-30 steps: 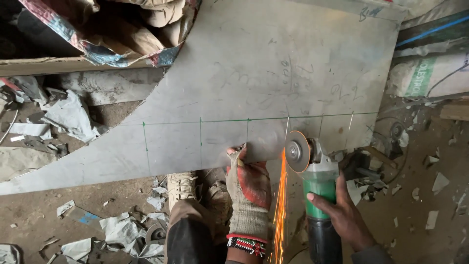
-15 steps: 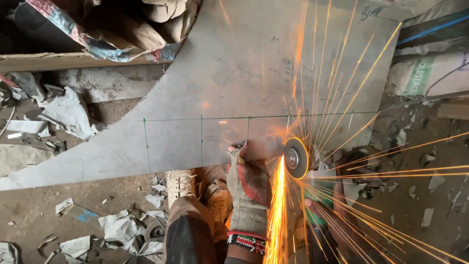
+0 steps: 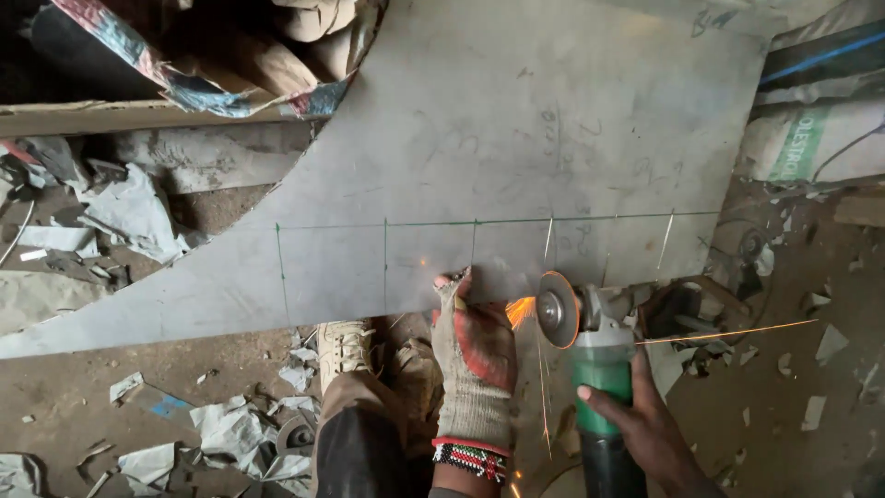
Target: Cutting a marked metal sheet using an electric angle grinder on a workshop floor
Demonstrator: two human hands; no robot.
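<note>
Just one view here, head-mounted, looking steeply down and pretty close at the metal sheet [image 3: 516,157] beyond the left hand [image 3: 475,369], dirt floor [image 3: 83,406] around it.
</note>
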